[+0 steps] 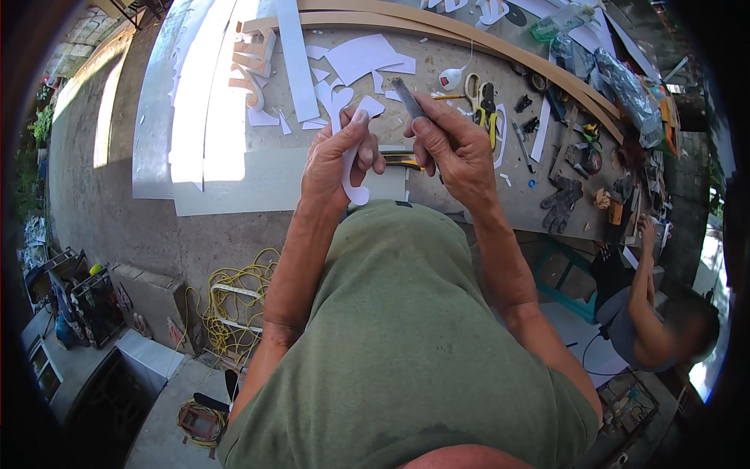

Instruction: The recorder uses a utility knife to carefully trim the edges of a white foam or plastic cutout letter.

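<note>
My left hand [332, 160] pinches a white curved cut-out [357, 194], shaped like a letter with rounded ends, between thumb and fingers. Held upright over the table's near edge, the cut-out shows above and below the hand. My right hand [462, 152] grips a flat grey metal file [407, 100], its brownish end pointing up and away. A small gap separates the file from the cut-out. Between and below the hands, a yellow and black utility knife [402, 159] lies on a pale sheet [273, 184].
White scraps [362, 59] litter the worktable. Long brown strips [539, 66] cross its far side. Scissors [471, 86], yellow-handled pliers [488, 102], a white bottle [451, 78] and grey gloves [561, 205] lie rightward. Yellow cord [223, 305] is on the floor; another person [644, 324] sits at right.
</note>
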The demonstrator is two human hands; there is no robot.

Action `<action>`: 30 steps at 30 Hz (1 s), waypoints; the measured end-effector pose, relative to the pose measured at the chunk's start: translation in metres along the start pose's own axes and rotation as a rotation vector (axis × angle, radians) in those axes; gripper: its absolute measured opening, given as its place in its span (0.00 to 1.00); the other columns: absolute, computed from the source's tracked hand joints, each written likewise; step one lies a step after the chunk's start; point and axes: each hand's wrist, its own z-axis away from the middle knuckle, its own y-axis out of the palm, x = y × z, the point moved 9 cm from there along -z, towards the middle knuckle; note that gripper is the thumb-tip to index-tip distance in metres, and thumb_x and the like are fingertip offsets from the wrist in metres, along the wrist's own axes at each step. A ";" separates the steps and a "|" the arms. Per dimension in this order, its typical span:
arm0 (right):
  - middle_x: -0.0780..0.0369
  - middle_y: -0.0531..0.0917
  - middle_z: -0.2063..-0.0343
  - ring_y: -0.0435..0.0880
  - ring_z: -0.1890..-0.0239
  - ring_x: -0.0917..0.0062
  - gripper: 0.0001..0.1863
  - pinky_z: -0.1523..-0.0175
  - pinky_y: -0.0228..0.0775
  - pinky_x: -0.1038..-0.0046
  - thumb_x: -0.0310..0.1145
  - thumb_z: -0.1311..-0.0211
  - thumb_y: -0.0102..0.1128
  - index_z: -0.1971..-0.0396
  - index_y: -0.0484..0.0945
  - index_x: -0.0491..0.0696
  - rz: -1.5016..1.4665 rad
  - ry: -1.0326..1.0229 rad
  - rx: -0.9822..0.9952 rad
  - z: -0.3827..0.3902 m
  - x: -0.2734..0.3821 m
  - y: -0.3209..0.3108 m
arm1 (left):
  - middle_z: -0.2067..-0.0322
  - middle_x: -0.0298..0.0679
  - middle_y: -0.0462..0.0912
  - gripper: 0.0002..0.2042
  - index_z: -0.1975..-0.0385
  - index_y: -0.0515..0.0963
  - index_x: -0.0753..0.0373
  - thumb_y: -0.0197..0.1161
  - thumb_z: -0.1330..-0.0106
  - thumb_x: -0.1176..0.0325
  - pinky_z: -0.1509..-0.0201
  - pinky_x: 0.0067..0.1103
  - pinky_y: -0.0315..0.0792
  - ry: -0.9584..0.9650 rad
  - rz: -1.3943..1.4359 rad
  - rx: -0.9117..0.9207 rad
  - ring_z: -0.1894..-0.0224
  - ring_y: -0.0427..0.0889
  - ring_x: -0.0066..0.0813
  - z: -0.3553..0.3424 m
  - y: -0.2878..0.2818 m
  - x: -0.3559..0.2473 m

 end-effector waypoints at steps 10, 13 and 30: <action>0.58 0.83 0.64 0.80 0.70 0.79 0.17 0.66 0.73 0.76 0.26 0.33 0.59 0.46 0.78 0.42 0.231 -0.108 -0.040 -0.002 0.000 0.008 | 0.73 0.40 0.81 0.10 0.58 0.78 0.68 0.65 0.36 0.71 0.69 0.20 0.77 -0.001 0.001 -0.170 0.75 0.79 0.23 -0.001 -0.015 0.004; 0.58 0.83 0.65 0.80 0.68 0.78 0.17 0.65 0.73 0.76 0.25 0.33 0.58 0.46 0.78 0.42 0.263 -0.096 -0.019 -0.002 0.000 0.010 | 0.71 0.41 0.82 0.10 0.60 0.79 0.69 0.67 0.37 0.72 0.67 0.20 0.77 0.003 -0.033 -0.075 0.72 0.80 0.24 0.002 -0.009 0.003; 0.59 0.82 0.66 0.78 0.69 0.78 0.16 0.65 0.71 0.77 0.27 0.32 0.58 0.46 0.78 0.41 0.120 -0.079 0.054 -0.009 0.001 0.019 | 0.67 0.40 0.84 0.06 0.61 0.80 0.67 0.66 0.36 0.74 0.61 0.26 0.82 0.164 -0.074 -0.081 0.68 0.84 0.28 0.004 0.002 -0.015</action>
